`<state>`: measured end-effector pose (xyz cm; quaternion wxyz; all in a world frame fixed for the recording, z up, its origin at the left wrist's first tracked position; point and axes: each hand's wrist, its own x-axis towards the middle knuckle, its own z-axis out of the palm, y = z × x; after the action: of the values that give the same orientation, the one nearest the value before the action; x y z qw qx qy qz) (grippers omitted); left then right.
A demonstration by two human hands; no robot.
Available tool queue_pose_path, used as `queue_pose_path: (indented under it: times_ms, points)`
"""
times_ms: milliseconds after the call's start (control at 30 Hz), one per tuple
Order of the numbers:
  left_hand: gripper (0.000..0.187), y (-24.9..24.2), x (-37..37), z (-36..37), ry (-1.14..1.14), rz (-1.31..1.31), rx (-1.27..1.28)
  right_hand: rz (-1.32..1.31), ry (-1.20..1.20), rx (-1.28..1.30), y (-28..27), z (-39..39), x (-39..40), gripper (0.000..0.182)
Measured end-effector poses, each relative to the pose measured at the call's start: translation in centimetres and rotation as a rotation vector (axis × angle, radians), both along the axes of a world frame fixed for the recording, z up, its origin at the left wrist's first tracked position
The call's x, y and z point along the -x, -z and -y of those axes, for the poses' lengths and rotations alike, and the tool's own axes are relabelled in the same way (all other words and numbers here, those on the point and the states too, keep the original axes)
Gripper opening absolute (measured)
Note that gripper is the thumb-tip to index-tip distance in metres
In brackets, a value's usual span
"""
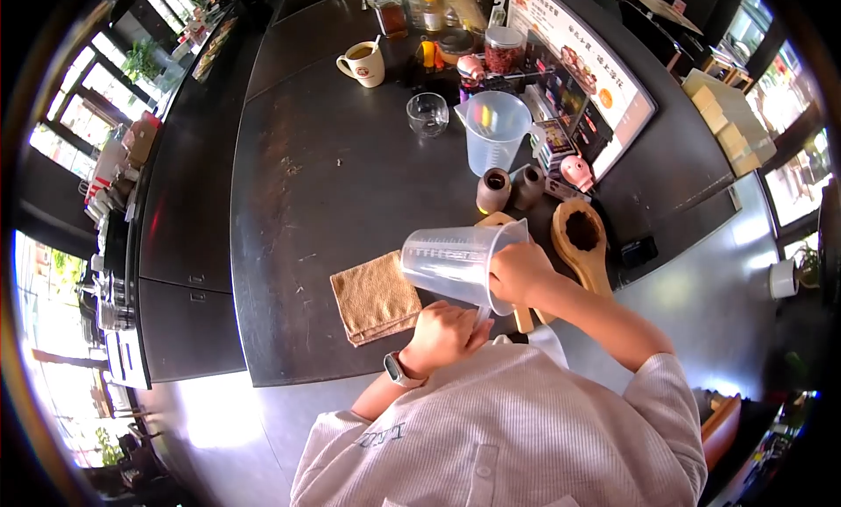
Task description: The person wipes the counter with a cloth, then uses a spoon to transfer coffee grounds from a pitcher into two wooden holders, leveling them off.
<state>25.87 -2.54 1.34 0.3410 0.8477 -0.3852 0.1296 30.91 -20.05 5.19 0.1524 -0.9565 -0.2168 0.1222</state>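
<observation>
Head view, looking down. A dark worktop point(350, 191) is shown, with a menu board point(583, 69) propped along its far-right side. A clear measuring jug point(455, 262) is held tipped on its side above the worktop's near edge, mouth turned toward the person, spout low. A second clear jug point(495, 130) is seen upright further back, w/ a small glass bowl point(427, 114) beside it and a white mug point(364, 63) beyond. A folded brown cloth point(377, 297) lies just left of the tipped jug. Two small brown pots point(493, 191) stand behind it; wooden boards point(583, 240) lie to the right.

Step in hand — judged to be a pour, or a wipe at the jug's mouth. It is best done w/ the jug kept steady at its tilt, the spout kept directly over the lower hand, and the wrist turned slowly so nothing is spilled onto the cloth or worktop.

Grip: the right hand point(519, 272) is wrapped firmly round the jug's handle side, fingers closed. The left hand point(442, 336) is curled into a loose fist just under the spout — whether something small is pinched in it cannot be told; approx. touching the jug's rim.
</observation>
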Motion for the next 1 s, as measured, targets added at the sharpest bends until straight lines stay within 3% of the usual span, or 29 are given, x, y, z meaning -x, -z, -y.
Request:
queue_pose_path:
  times_ms: [100, 200, 333, 600, 700, 1000]
  points:
    - [0.035, 0.2, 0.4, 0.2, 0.014, -0.021, -0.083, 0.021, 0.124, -0.272, 1.5, 0.9, 0.3, 0.022]
    - [0.033, 0.1, 0.0, 0.1, 0.021, -0.053, 0.014, 0.075, 0.156, -0.332, 0.5, 1.6, 0.4, 0.023]
    - [0.033, 0.1, -0.2, -0.3, -0.055, -0.109, 0.047, 0.115, 0.193, -0.352, -0.3, 2.9, 0.1, 0.016]
    - [0.033, -0.8, 0.2, -1.2, -0.199, -0.270, 0.090, 0.027, 0.300, -0.357, -1.2, 4.8, 0.3, 0.019]
    - [0.033, -1.0, -0.2, -1.0, -0.229, -0.316, 0.099, 0.112, 0.292, -0.402, -0.9, 5.4, 0.1, 0.021]
    - [0.033, -1.3, -1.3, -0.2, -0.273, -0.297, 0.127, 0.074, 0.329, -0.395, -1.7, 6.7, -0.3, 0.023]
